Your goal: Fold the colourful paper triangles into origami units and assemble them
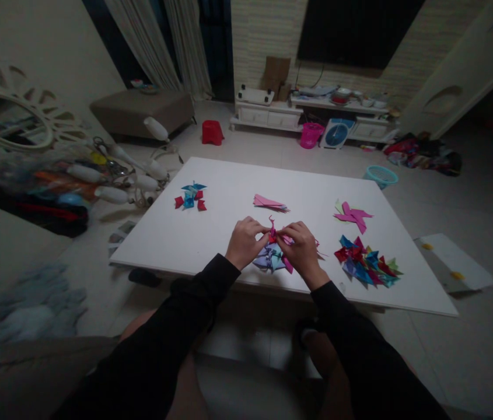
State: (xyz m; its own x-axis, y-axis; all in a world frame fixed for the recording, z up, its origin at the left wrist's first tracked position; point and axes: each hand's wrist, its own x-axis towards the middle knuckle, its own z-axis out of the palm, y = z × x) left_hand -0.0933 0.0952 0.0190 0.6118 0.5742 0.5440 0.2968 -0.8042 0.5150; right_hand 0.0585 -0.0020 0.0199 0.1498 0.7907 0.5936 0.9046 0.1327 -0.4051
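Both hands meet near the table's front edge, pinching a small folded pink and red paper piece [273, 234], which looks like an origami crane. My left hand [246, 240] grips it from the left with thumb and forefinger. From the other side my right hand [301, 248] closes its fingertips on it and hides part of it. Just below the hands lies a cluster of lavender, teal and pink folded paper pieces [270, 258]. Beyond them is a stack of narrow pink folded papers [270, 203].
The white table [224, 245] also carries blue and red folded pieces [189, 198] at left, pink and green folded strips [353, 217] at right, and a multicoloured origami heap [366, 262]. A turquoise basket [381, 175] and red stool [212, 133] stand beyond it.
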